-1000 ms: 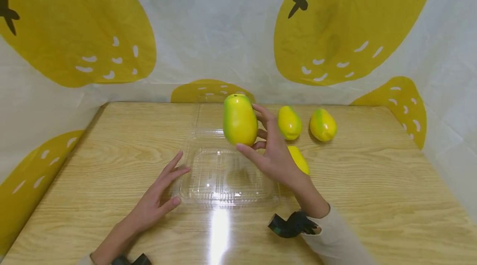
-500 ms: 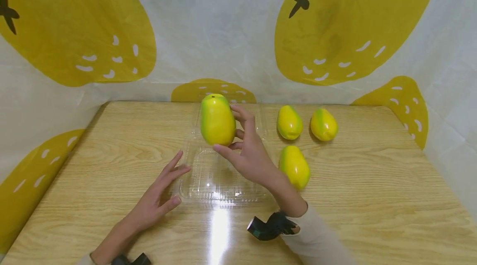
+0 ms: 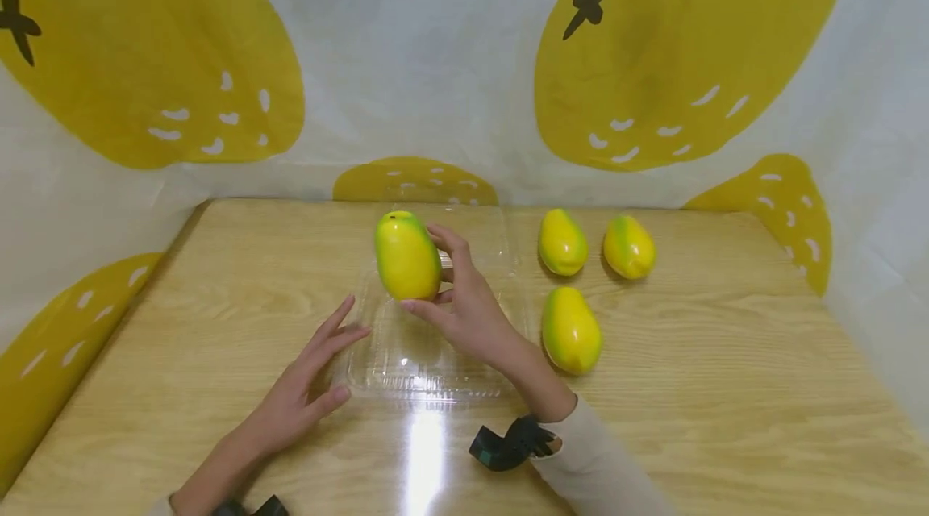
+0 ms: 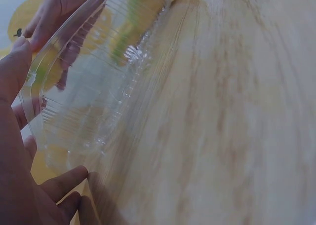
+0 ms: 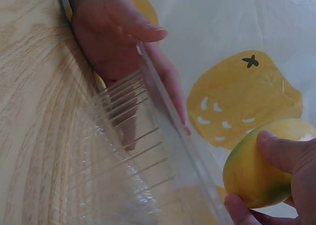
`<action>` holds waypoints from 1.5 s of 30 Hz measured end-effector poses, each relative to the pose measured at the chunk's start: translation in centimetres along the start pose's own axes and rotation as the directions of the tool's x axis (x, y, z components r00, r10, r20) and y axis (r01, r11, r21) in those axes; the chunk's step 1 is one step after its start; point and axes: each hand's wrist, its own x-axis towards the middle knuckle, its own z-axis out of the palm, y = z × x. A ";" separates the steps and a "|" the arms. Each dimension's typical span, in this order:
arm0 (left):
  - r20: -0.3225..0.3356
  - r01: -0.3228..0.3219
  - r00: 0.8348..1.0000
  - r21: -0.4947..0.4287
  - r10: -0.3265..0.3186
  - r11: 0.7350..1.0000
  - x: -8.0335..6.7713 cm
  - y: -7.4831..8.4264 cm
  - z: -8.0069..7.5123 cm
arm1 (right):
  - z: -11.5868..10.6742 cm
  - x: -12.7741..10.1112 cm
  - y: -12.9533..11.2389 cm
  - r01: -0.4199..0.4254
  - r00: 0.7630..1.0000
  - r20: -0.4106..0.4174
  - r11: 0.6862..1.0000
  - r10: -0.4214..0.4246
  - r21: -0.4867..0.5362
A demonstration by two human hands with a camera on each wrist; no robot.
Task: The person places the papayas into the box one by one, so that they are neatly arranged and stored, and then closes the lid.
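My right hand (image 3: 453, 306) grips a yellow-green mango (image 3: 406, 255) and holds it upright just above the left part of a clear plastic clamshell box (image 3: 428, 371) that lies open on the wooden table. In the right wrist view the mango (image 5: 261, 168) sits between the thumb and fingers at the lower right, with the box wall (image 5: 168, 136) beside it. My left hand (image 3: 308, 387) lies flat with straight fingers against the box's left edge. The left wrist view shows that hand (image 4: 19, 151) touching the clear rim (image 4: 74, 87).
Three more mangoes lie to the right of the box: one at the back (image 3: 562, 243), one farther right (image 3: 629, 247), one nearer (image 3: 571, 330). A lemon-print cloth (image 3: 435, 56) walls in the table on the back and sides.
My right hand has carried the mango leftward and lower, from the box's right side to over its left part. The left hand has stayed put.
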 end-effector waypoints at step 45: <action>-0.013 0.028 1.000 -0.015 -0.028 0.999 0.2 -0.1 0.1 | 1.7 -0.9 2.1 0.062 0.981 0.189 0.871 0.036 -0.488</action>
